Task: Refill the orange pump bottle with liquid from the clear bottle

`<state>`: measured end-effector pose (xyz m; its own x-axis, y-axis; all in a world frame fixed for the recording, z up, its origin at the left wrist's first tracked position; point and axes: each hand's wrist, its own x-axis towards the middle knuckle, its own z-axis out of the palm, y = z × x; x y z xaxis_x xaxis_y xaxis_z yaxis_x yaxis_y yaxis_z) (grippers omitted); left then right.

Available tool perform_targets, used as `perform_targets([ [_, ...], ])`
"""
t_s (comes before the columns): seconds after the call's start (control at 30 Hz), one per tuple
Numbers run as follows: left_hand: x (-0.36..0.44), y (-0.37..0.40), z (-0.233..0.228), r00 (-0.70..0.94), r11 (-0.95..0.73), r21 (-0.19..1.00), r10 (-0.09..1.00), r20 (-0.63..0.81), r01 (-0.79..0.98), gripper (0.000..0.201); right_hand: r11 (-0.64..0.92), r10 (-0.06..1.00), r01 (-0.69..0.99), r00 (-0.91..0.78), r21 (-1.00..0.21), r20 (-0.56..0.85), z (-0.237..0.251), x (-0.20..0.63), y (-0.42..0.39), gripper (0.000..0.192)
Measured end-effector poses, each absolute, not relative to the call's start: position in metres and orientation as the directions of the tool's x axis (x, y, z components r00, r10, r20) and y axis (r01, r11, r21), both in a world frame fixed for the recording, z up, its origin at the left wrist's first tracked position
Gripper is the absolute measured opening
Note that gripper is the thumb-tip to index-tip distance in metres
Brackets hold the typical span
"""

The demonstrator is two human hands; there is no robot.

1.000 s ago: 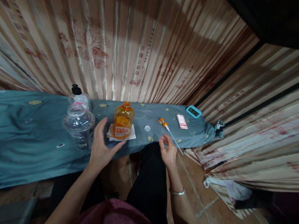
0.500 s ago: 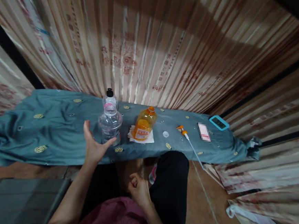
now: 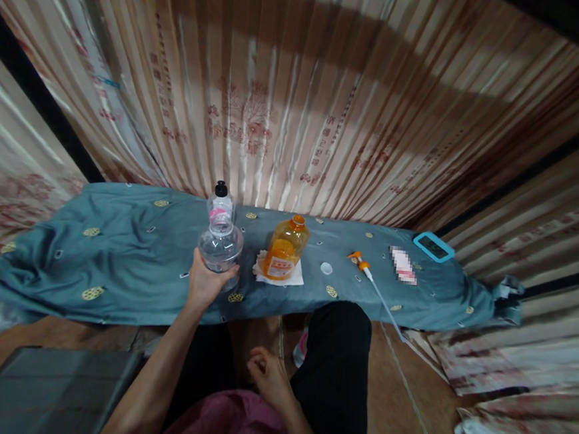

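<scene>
clear plastic bottle (image 3: 220,246) upright, uncapped, nearly empty, left hand (image 3: 205,284) fingers wrapped around its base

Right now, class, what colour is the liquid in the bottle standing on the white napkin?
Orange, in the bottle on the napkin; head view.

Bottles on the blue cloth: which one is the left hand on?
The left hand grips the big clear bottle. The orange bottle stands apart on a napkin, and the black-capped bottle stands behind, untouched.
</scene>
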<state>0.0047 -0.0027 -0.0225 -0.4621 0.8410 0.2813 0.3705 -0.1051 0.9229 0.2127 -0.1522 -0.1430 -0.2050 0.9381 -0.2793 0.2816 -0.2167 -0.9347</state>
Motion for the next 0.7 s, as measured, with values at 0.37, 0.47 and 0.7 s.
perform_targets([
  [0.37, 0.040, -0.087, 0.020, -0.146, -0.084, 0.984, 0.983, 0.107, 0.158, 0.057, -0.332, 0.943, -0.490, -0.182, -0.806, -0.277, -0.088, 0.205, -0.137, 0.073],
  [0.47, 0.059, -0.101, 0.035, 0.089, -0.103, 0.994, 0.991, 0.099, 0.047, 0.045, -0.445, 0.895, -0.612, -0.325, -0.655, -0.304, -0.070, 0.210, -0.131, 0.082],
  [0.7, 0.093, -0.110, 0.054, 0.329, -0.070, 0.994, 0.940, 0.093, -0.079, 0.046, -0.497, 0.867, -0.714, -0.392, -0.493, -0.306, -0.062, 0.236, -0.139, 0.088],
])
